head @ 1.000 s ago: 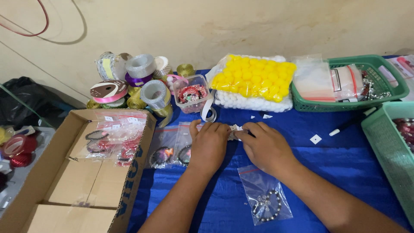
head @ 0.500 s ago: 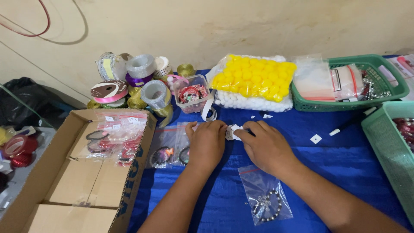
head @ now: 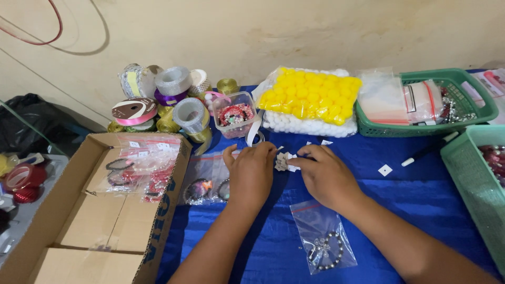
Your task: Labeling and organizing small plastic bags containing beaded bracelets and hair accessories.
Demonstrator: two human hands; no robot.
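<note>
Both hands' fingers pinch a small white piece (head: 284, 161) mid-cloth (head: 421, 210), baskets well apart.

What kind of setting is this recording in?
Probably a home craft or jewellery-making spot: ribbon spools, a bagged beaded bracelet on a blue cloth, and both hands working a small white piece.

cardboard box (head: 100, 221) left of cloth (head: 421, 200), baskets (head: 463, 105) right.

Ribbon spools (head: 158, 102) beside a cardboard box (head: 79, 221), green basket (head: 421, 128) behind
</note>
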